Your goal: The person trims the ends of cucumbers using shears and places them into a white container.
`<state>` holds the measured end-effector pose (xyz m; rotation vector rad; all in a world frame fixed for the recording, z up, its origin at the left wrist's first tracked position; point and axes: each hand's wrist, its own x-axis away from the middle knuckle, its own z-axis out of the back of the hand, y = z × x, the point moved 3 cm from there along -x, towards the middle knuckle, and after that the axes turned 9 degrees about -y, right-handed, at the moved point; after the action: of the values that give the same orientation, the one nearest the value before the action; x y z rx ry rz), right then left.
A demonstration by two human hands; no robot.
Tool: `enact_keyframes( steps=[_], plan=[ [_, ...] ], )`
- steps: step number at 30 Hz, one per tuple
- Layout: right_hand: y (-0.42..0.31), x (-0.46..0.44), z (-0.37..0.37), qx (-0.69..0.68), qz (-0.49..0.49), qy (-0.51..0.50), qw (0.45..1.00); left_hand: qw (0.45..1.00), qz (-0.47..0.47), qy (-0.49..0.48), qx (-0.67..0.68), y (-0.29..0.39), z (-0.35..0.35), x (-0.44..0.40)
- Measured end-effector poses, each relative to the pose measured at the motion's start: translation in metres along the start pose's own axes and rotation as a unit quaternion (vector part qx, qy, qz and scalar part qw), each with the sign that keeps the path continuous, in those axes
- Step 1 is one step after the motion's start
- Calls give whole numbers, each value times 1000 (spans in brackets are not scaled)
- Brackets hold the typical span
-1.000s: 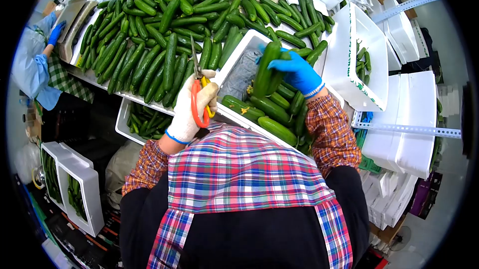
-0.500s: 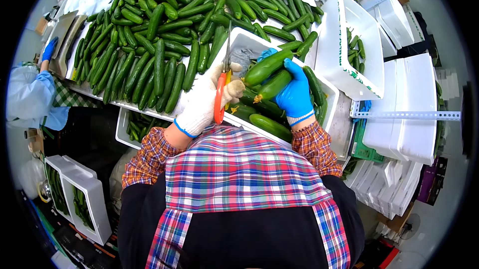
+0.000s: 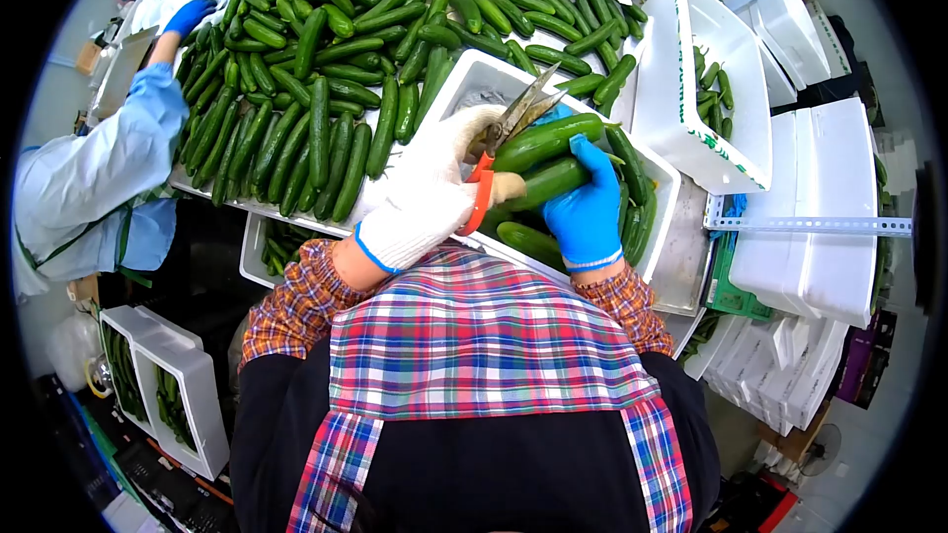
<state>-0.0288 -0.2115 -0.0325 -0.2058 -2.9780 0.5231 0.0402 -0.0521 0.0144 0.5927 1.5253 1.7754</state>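
Observation:
My left hand [image 3: 434,192], in a white knitted glove, is closed around the orange handles of a pair of scissors [image 3: 513,118]. The scissor blades point up and to the right, slightly apart, above the cucumbers. In a blue glove, my right hand [image 3: 583,202] grips two cucumbers [image 3: 545,143] side by side. The lower one passes close to my left fingertips. Beneath both hands stands a white foam box [image 3: 664,217] with more cucumbers [image 3: 637,192] in it. Part of the box's contents is hidden by my hands.
A large heap of cucumbers [image 3: 316,88] covers the table ahead. At right stands another foam box [image 3: 706,148] with several cucumbers, near stacked white boxes [image 3: 800,207]. On the left a co-worker's blue-gloved hand [image 3: 190,15] reaches to the heap's edge. Foam boxes [image 3: 163,330] stand lower left.
My left hand has moved right with the scissors, whose blades have swung from upright to slanting right and parted. The cucumbers in my right hand have turned. The co-worker's arm has reached in farther.

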Motion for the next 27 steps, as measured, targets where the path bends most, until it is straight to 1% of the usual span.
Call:
enact_keyframes(
  steps=[1,2,3,4,5,6,7,8,11,13,15,17,18,19,20,21,22,24,26,27],
  plan=[
    [-3,5,-8,30,21,-14,999,999,44,5,29,-3,-3,-1],
    [-5,9,-10,29,24,-12,999,995,87,8,57,-7,-5,-3],
    [-6,13,-16,87,39,-15,995,997,64,-12,39,-11,-1,-3],
    [-9,16,-19,142,53,-16,988,997,64,-17,39,-13,-3,-3],
    [-11,17,-23,93,42,-27,994,990,81,-23,112,-14,-6,-2],
    [-12,16,-21,93,45,-25,994,978,97,-29,184,-14,-9,0],
    [-12,14,-17,75,35,-16,996,986,87,-39,139,-12,-12,2],
    [-12,12,-16,58,23,-8,998,990,100,-53,88,-11,-15,3],
    [-9,8,-19,58,15,-2,998,989,97,-50,96,-26,-24,8],
    [-6,5,-16,58,18,-1,998,996,61,-29,54,-30,-26,9],
    [-5,6,-14,59,23,0,998,996,64,-23,54,-32,-28,9],
    [-7,8,-16,254,74,-26,964,996,66,-15,53,-32,-31,7],
    [-9,10,-13,255,74,-27,964,991,31,4,133,-30,-31,6],
    [-10,13,-9,164,41,-104,980,977,-2,22,211,-29,-31,5],
    [-12,16,-5,69,7,-179,981,977,-2,22,211,-27,-28,3],
    [-12,16,3,116,15,-160,980,954,69,-48,288,-29,-26,2],
    [-13,15,12,164,21,-139,976,915,139,-117,360,-30,-29,3],
    [-6,9,24,170,-50,-134,975,912,131,-99,375,-32,-31,8],
    [-4,4,28,174,-50,-142,973,910,195,-109,350,-38,-34,10],
    [-5,3,33,166,-76,-108,977,918,189,-90,336,-32,-33,11]
  ],
)
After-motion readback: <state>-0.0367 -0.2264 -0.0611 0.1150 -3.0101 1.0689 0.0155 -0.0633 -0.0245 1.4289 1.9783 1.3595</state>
